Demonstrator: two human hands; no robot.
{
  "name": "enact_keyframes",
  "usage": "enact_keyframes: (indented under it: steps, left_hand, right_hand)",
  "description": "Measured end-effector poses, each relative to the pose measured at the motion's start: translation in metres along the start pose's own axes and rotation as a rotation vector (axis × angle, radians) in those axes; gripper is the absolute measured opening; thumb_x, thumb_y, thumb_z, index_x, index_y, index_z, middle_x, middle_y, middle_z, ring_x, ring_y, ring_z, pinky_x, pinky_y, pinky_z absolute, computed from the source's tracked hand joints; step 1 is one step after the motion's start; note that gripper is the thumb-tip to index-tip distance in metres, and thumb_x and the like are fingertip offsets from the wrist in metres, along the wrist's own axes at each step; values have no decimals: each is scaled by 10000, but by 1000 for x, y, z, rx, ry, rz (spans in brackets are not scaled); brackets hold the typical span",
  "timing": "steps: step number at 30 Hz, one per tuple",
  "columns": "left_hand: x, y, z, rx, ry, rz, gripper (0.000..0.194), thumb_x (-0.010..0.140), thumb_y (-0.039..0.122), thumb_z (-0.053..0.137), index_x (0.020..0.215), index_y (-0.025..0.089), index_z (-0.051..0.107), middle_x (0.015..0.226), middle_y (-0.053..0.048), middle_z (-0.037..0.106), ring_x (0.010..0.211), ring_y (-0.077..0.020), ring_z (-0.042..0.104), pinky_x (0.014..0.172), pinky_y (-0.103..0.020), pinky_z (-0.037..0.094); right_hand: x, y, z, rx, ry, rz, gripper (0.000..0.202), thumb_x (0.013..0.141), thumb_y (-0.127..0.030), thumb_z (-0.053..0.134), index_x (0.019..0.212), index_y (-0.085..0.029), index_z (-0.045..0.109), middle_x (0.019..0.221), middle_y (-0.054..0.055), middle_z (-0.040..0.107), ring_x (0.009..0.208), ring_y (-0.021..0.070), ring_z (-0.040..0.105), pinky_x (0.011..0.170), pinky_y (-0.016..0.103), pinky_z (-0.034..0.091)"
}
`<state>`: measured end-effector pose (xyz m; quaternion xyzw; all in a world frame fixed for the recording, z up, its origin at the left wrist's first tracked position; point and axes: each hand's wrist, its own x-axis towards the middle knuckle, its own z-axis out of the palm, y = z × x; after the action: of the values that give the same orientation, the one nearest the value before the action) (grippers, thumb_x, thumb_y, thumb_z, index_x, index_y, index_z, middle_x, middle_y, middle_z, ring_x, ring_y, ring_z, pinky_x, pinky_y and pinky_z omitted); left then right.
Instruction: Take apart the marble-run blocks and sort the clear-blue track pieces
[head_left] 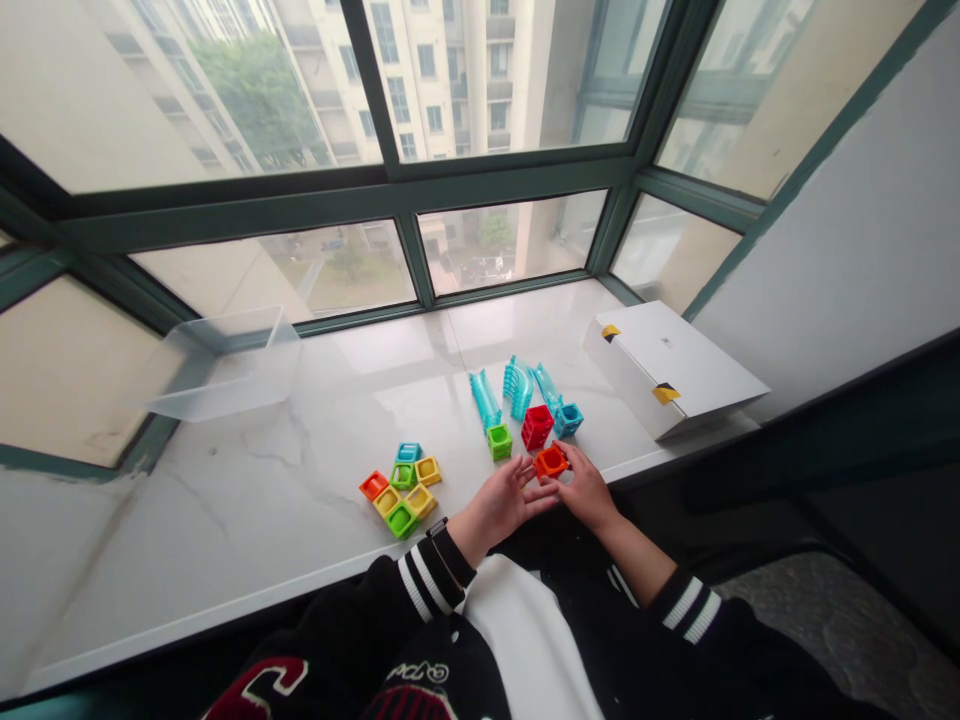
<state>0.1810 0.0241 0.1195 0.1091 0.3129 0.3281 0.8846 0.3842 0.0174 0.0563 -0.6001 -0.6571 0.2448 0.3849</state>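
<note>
An orange toy block (551, 462) with a round opening is gripped by my right hand (587, 490) near the front edge of the sill. Palm up, my left hand (504, 505) lies just left of it with fingers apart; whether its fingertips touch the block I cannot tell. Just beyond the hands stand a red block (537, 427), a green block (499, 441) and a blue block (568, 419). Behind them are a straight light-blue track piece (485, 398), a curved one (518, 386) and another piece (547, 384) running to the blue block.
Left of my hands, several coloured blocks (403, 475) sit in a loose cluster. A clear plastic bin (247, 375) stands at the far left by the window. On the right, a white box (675, 360) with yellow-and-black tabs rests against the wall. The marble sill's front edge (225, 600) runs before me.
</note>
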Motion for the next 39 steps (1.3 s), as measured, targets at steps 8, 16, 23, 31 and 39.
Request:
enact_keyframes:
  steps: [8, 16, 23, 31, 39]
  left_hand:
    - [3, -3, -2, -6, -2, -10, 393, 995, 495, 611, 1248, 195, 625, 1395, -133, 597, 1040, -250, 738, 976, -429, 586]
    - [5, -6, -3, -8, 20, -14, 347, 979, 481, 638, 1182, 200, 622, 1314, -122, 616, 1025, -243, 733, 957, -416, 593]
    - [4, -5, -2, -13, 28, -21, 353, 991, 476, 612, 1207, 198, 634, 1379, -118, 594, 1018, -240, 739, 944, -414, 605]
    - [6, -6, -4, 5, 31, -21, 392, 994, 490, 594, 1260, 205, 626, 1458, -127, 565, 1045, -254, 738, 941, -419, 608]
    - [5, -6, -4, -2, 31, -41, 450, 994, 501, 588, 1338, 210, 581, 1504, -139, 530, 1057, -251, 742, 971, -427, 597]
  right_hand:
    - [0, 3, 5, 74, -11, 34, 624, 852, -348, 724, 1448, -231, 581, 1360, 133, 647, 1208, 311, 677, 1003, 514, 614]
    - [0, 2, 5, 86, 1, 41, 605, 850, -335, 738, 1434, -251, 603, 1346, 119, 662, 1194, 303, 688, 971, 493, 641]
    - [-1, -1, 6, 112, 8, 66, 608, 838, -314, 735, 1430, -244, 613, 1354, 121, 668, 1168, 291, 703, 959, 468, 647]
    - [-3, 0, 10, 114, 21, 71, 624, 844, -326, 739, 1446, -236, 599, 1381, 133, 657, 1202, 306, 689, 980, 479, 632]
    - [-4, 3, 11, 58, 13, 73, 647, 870, -376, 721, 1482, -231, 568, 1408, 150, 637, 1238, 325, 669, 1018, 502, 608]
